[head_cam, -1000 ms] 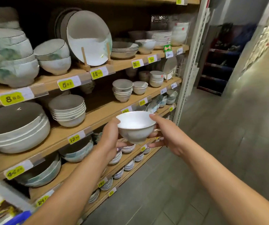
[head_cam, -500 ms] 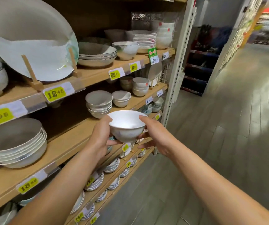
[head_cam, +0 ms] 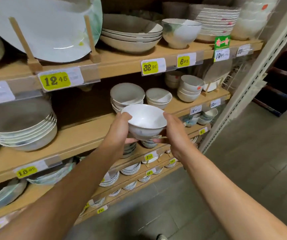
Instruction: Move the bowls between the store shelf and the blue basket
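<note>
White bowl [head_cam: 145, 121] is held up off any surface between both hands, in front of the middle board of the store shelf [head_cam: 80, 135]. In this view it overlaps the near edge of a stack of grey-and-white bowls [head_cam: 127, 97], with a second, smaller stack [head_cam: 158, 98] just to the right. A second ago the same bowl was carried lower against the racks, level with the lower boards, and the big bowls at far left filled more of the view. Since then the person has closed in on the shelf and shifted right, and the bowl has risen to the level of the small-bowl stacks. I judge from this that the bowl is being brought to the shelf to be set among the stacks rather than taken away, though the blue basket is out of view now, so that reading is not certain. The left hand [head_cam: 120, 132] grips it with its thumb hooked on the left rim and its fingers under the foot; the right hand [head_cam: 175, 134] grips the right side the same way. The bowl stands upright, mouth up and foot down, tipped slightly toward the person. Being round, it has no true long axis; its widest span, the rim, runs left to right between the hands.
</note>
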Demonstrator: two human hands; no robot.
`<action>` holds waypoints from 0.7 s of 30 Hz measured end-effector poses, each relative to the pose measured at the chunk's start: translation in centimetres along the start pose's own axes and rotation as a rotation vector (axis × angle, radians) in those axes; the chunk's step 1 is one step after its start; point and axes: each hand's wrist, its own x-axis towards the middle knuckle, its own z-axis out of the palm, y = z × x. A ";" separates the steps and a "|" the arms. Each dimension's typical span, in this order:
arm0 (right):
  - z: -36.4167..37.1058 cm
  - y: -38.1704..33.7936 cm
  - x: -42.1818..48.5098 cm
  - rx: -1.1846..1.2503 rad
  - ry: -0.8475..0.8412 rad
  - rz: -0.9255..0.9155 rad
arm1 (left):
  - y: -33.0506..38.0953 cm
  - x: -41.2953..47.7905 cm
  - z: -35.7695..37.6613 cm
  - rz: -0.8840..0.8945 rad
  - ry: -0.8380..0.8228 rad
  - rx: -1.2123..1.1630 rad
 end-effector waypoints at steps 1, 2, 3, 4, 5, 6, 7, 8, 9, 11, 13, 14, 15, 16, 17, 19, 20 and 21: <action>-0.1 -0.2 1.2 -0.020 -0.023 -0.015 | 0.0 0.6 0.4 0.007 0.039 -0.021; -0.1 -0.5 2.4 -0.037 -0.049 -0.040 | 0.0 1.0 0.7 0.025 0.078 -0.049; 0.0 -1.0 3.6 -0.044 -0.072 -0.070 | 0.0 1.5 0.9 0.052 0.114 -0.073; 0.1 -1.4 4.7 -0.049 -0.092 -0.103 | 0.0 2.0 1.1 0.094 0.147 -0.070; 0.3 -1.9 5.9 -0.070 -0.104 -0.148 | 0.1 2.4 1.2 0.152 0.164 -0.032; 0.6 -2.4 7.0 -0.098 -0.110 -0.199 | 0.2 2.7 1.4 0.218 0.168 0.020; 0.8 -2.8 8.1 -0.120 -0.121 -0.243 | 0.4 3.1 1.7 0.280 0.180 0.052; 1.2 -3.2 9.2 -0.121 -0.136 -0.272 | 0.6 3.8 2.0 0.337 0.206 0.066; 1.5 -3.4 10.3 -0.106 -0.166 -0.290 | 0.8 4.6 2.1 0.390 0.246 0.079; 2.3 -3.8 12.5 -0.117 -0.214 -0.330 | 1.5 6.1 2.6 0.476 0.329 0.107; 2.9 -4.0 14.1 -0.159 -0.220 -0.341 | 1.7 7.4 2.8 0.499 0.373 0.144; 3.3 -4.0 14.8 -0.145 -0.205 -0.345 | 1.7 8.0 2.8 0.501 0.391 0.158; 3.7 -4.0 15.4 -0.127 -0.188 -0.365 | 1.6 8.5 2.8 0.499 0.403 0.167; 4.0 -3.9 16.0 -0.095 -0.185 -0.378 | 1.5 9.0 2.7 0.489 0.417 0.170; 4.3 -3.8 16.6 -0.061 -0.190 -0.385 | 1.3 9.6 2.5 0.473 0.431 0.171; 4.9 -3.3 17.8 -0.019 -0.191 -0.358 | 1.2 10.8 2.3 0.411 0.467 0.190; 5.2 -3.1 18.2 -0.010 -0.189 -0.336 | 1.2 11.3 2.3 0.360 0.497 0.198; 5.4 -2.9 18.6 0.002 -0.187 -0.324 | 1.1 11.8 2.2 0.313 0.529 0.197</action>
